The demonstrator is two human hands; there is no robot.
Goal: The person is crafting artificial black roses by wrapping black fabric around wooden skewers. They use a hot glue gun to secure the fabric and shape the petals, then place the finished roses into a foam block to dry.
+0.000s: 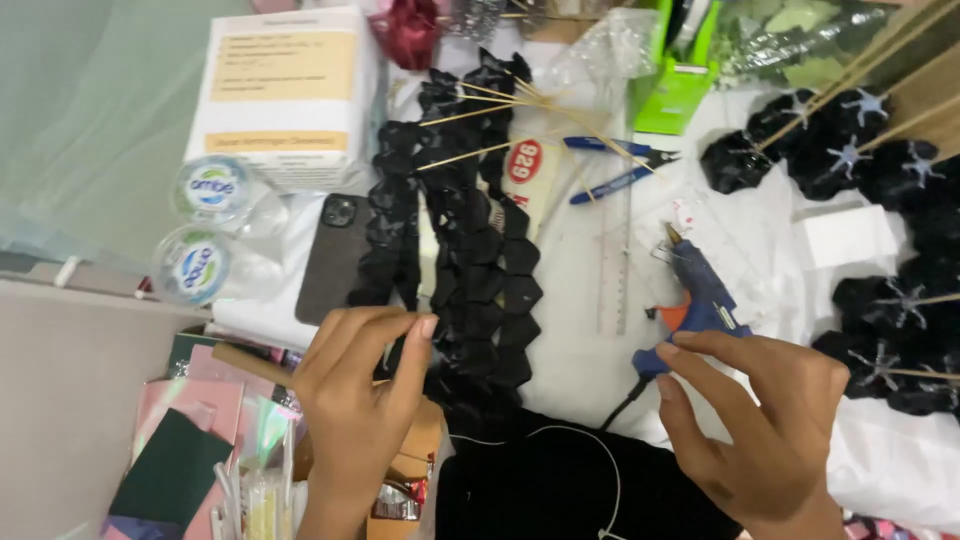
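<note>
L hand (355, 400) sat low in the head view, thumb & forefinger pinched together at the tips; whether sth thin was caught between them couldn't be told. That pinch was right at the lower left edge of the black ribbon strips (470, 250), w/ the other fingers curled loosely under.

The strips: glossy black satin folded into rows of pointed, petal-like segments, laid in several columns running from near the top of the surface down to the hands. Folds caught light, so each segment showed a dull sheen. Thin wooden skewers (500, 125) lay fanned across their upper part.

R hand (765, 430) was open, fingers apart & slightly bent, holding nothing. Its fingertips were just beside the rear of the blue glue gun (700, 295), maybe touching the handle end, hard to say. The gun lay on the white surface (580, 350) w/ an orange trigger, nozzle pointing up-left, black cord trailing down from it.

Other bits: a dark phone (335, 255) face down just left of the strips, a white box (290, 90) above it, two sealed water cups (205, 225) further left. Blue-handled pliers (615, 165) and a clear ruler (612, 270) lay betw. strips & gun. Finished black ribbon flowers (850, 155) on sticks were piled at right, well apart from L hand. Black cloth (560, 490) lay betw. the wrists.
</note>
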